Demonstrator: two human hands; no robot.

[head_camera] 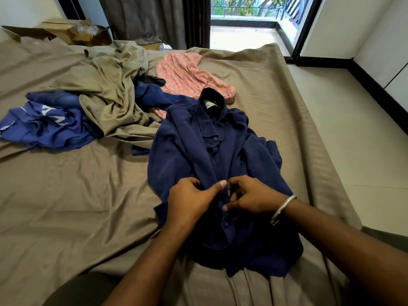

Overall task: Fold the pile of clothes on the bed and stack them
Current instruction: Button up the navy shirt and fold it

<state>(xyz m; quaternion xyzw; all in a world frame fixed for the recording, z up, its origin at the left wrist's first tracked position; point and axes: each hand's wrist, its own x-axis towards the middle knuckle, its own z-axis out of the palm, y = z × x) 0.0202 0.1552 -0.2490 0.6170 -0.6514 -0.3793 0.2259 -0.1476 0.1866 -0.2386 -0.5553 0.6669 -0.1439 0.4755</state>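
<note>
I am pinching the navy shirt's (212, 151) button placket with both my left hand (189, 202) and right hand (254, 197) fingers on the bed (66, 195).

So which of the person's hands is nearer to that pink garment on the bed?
Right, by a narrow margin. The pink garment lies beyond both; the right hand sits more directly below it, the left hand slightly further off, both on the navy shirt.

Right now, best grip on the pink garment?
Pinch the pink garment at its far edge, nearest the window, coming from above. That end lies free on the bedsheet; its near end is tucked under the navy shirt collar.
</note>
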